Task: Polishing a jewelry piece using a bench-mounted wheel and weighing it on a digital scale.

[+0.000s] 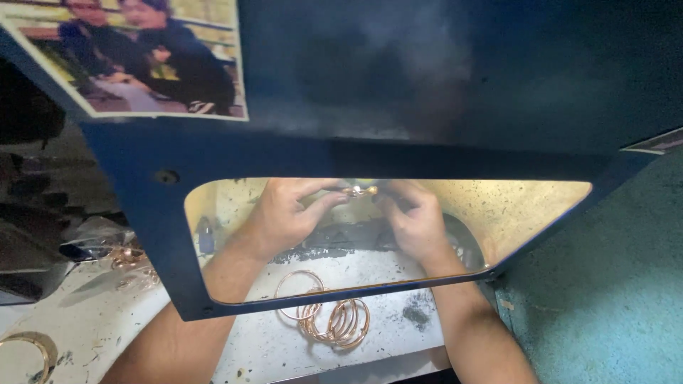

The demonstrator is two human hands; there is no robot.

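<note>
- Dark blue metal hood (427, 85) fills the upper view; a rounded viewing window (541, 206) is cut in its lower panel, and the space behind is lit yellow.
- Photo print (135, 57) stuck on the hood's upper left corner.
- Teal wall surface (612, 299) at right.
- White tabletop (270, 341), soot-smudged, runs under the hood; dark residue collects toward the back.
- Left hand (281, 217) seen through the window: fingers curled, thumb and forefinger pinched on the left end of a small gold-coloured ring piece (361, 190).
- Right hand (416, 217) likewise curled, fingertips closed on the piece's right end. Both hands hold it raised above the tabletop, at the window's upper middle.
- Stack of thin copper-gold bangles (334, 320) lies loose on the tabletop near the front edge, between the forearms; another bangle (32, 348) far left, more metal bits (128, 257) near a plastic wrap.
- The held piece: shiny, warm gold, small; detail too fine to read.
- Handling judgement: light, rigid but thin, likely bendable under pressure; smooth, so slippery. Best pinched at opposite ends.
</note>
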